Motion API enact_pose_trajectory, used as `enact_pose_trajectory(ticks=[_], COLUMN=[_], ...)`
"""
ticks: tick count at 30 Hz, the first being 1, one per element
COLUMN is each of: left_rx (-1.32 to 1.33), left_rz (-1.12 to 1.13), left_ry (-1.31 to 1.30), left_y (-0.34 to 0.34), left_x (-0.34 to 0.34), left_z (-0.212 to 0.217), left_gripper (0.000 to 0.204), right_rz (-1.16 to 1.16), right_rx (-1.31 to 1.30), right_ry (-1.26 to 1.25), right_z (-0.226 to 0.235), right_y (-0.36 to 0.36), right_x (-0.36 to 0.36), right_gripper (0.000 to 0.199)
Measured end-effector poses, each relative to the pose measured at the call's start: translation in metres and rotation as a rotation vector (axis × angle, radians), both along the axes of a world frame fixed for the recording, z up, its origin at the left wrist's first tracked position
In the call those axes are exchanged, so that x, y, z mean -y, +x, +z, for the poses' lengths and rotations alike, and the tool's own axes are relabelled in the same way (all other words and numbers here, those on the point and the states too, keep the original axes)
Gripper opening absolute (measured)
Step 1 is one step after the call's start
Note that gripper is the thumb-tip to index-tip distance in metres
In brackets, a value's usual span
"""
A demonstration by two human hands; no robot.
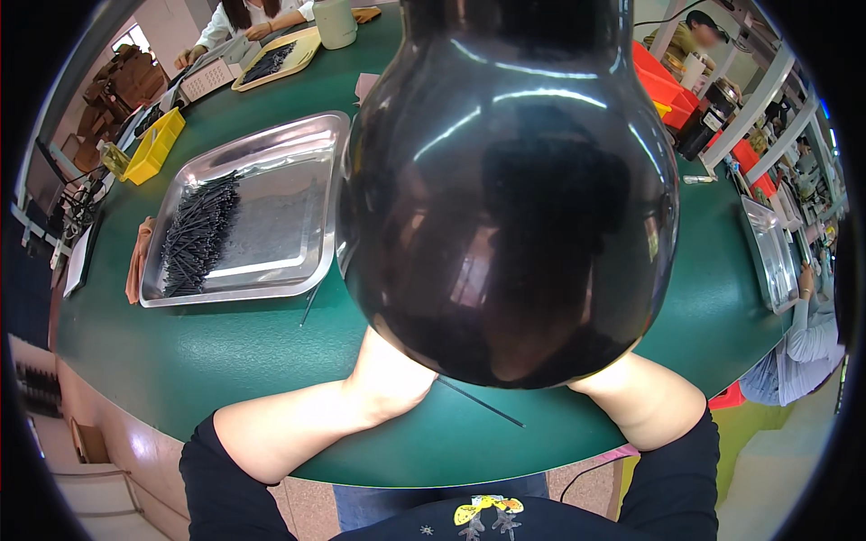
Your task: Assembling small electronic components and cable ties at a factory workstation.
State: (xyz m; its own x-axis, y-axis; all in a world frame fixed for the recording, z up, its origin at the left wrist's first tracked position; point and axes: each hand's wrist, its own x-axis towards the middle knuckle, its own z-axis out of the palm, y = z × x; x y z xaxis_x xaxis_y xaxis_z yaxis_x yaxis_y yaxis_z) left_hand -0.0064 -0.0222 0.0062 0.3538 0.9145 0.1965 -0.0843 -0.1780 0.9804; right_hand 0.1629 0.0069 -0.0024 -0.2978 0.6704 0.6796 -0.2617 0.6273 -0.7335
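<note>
Your L hand (410, 386) shows heel & wrist only; its fingers are behind the glossy black dome (514, 216), so you can't tell if they pinch, press together or spread. Your R hand is hidden by same; R forearm (645, 406) runs up to the dome's lower R edge, finger state likewise can't be told.

A single thin black rod (481, 403) extends from beside the L hand's heel, diag. to lower R, over the front of the green bench (505, 460). Its upper end is covered; contact w/ your L hand can't be confirmed.

L of dome: metal tray (284, 221), rect., rounded corners, w/ a dense pile of thin black rods (200, 234) along its L side. One loose rod (310, 307) sticks out near the tray's lower R corner. Brown cloth (140, 261) lies just beside the tray's L edge.

Farther out, upper L: yellow bin (155, 147); across the bench, a co-worker's sleeve (216, 29) near a cream tray (308, 41) of black pcs. Upper R: red bin (654, 81) & dark bottle (708, 117). Far R: second metal tray (771, 257).
</note>
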Motion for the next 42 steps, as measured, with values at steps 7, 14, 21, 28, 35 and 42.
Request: enact_pose_trajectory(ticks=[7, 14, 21, 28, 35, 42], left_rx=[0.059, 0.038, 0.064, 0.012, -0.076, -0.116], left_rz=[-0.061, -0.076, -0.094, -0.018, 0.025, 0.015], left_ry=[-0.028, 0.009, 0.019, -0.055, -0.279, -0.272], left_y=[-0.004, -0.006, -0.004, -0.003, -0.003, -0.005], left_x=[0.001, 0.001, 0.001, 0.006, 0.005, 0.004], left_z=[0.000, -0.006, -0.007, -0.021, -0.008, -0.008], left_gripper=[0.019, 0.016, 0.016, 0.015, 0.009, 0.009], right_rz=[0.017, -0.111, -0.127, -0.127, -0.131, -0.083], right_rx=[0.085, 0.054, 0.099, 0.181, 0.171, 0.158], right_ry=[0.050, -0.029, 0.042, 0.033, 0.042, -0.054], right_z=[-0.001, 0.013, 0.013, 0.029, 0.018, 0.018], right_y=[0.009, -0.004, -0.004, 0.000, -0.003, -0.004], right_x=[-0.004, 0.006, 0.006, 0.010, 0.008, 0.009], right_gripper=[0.044, 0.034, 0.027, 0.013, 0.010, 0.009])
